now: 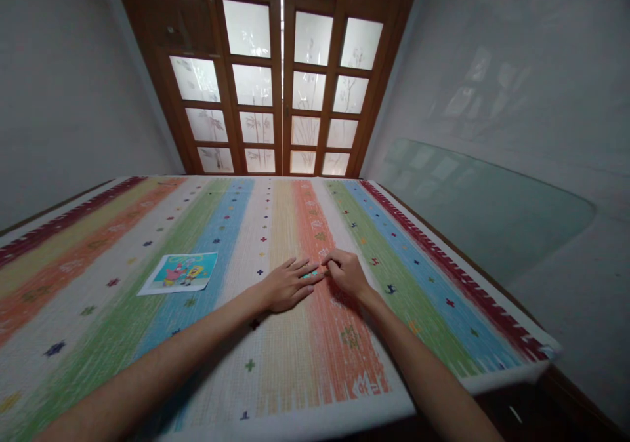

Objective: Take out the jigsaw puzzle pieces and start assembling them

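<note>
Grip first: the right hand (347,273) is curled, its fingertips pinched together on a small teal piece (311,275) that lies flat on the striped cloth (275,363) covering the tabletop. How much of the piece the fingers cover cannot be told; only a sliver of teal shows between the two hands. The left hand (288,286) lies flat and open, palm down, fingers spread and pointing toward 2 o'clock, its fingertips touching the same piece from the 9 o'clock side.

To handle so thin a piece well, I judge the flat hand should press lightly and steady it while the pinching fingers work at its edge; too much pressure would likely drag the cloth into a fold, and too little would let the piece slide on the weave.

Both forearms reach in from 6 o'clock, the left from about 7 o'clock and the right from about 5 o'clock, meeting near the middle of the tabletop over the orange stripe. The right wrist is bent slightly, knuckles raised; the left wrist is low and straight.

At 9 o'clock from the hands, well apart, a cartoon picture card (180,273) lies flat on the blue and green stripes. A glass pane (472,199) leans against the wall at 3 o'clock, and wooden doors (280,81) stand at 12 o'clock.
</note>
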Motion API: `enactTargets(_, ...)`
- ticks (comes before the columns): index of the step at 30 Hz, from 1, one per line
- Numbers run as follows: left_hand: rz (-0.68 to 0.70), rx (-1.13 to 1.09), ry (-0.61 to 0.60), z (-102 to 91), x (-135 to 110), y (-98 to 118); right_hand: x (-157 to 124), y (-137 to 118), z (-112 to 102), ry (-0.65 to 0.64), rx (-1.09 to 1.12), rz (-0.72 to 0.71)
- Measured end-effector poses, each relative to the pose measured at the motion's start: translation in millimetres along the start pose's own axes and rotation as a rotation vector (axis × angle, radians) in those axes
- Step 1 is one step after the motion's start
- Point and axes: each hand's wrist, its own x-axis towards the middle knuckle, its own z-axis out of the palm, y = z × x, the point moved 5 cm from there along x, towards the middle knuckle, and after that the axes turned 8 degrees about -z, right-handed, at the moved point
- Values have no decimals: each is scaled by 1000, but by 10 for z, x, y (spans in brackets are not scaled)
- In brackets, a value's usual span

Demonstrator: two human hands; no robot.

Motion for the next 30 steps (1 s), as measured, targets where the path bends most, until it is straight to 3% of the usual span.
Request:
enactTargets(10, -62, 4, -8, -14, -124, -288, 10, 17, -20, 7, -6, 9)
enactTargets(24, -448, 51, 70, -156, -531, -1225, -11, 31, 26, -37, 7, -14)
enactTargets(30, -509, 55, 178, -258, -582, -1262, -12, 24, 39, -58, 8, -37)
